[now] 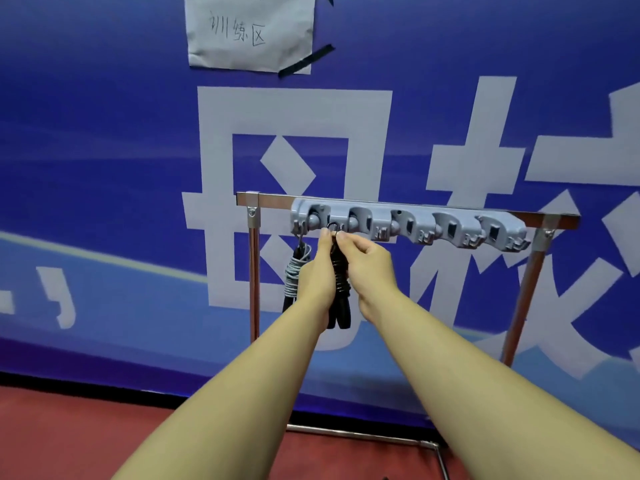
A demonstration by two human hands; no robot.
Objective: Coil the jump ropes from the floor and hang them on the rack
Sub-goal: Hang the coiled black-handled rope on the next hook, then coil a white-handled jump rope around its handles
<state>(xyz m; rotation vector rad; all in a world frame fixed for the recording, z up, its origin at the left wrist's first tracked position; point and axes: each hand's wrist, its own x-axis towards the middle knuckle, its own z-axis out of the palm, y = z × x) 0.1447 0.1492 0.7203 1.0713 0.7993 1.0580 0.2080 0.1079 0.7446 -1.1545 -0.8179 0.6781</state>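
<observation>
Black coiled rope (338, 271), pinched by both hands, meets grey rack (408, 223).

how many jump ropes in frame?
2. Grey rope hangs coiled from the leftmost hook of the rack. Black rope is at the second hook, held by left hand and right hand.
</observation>
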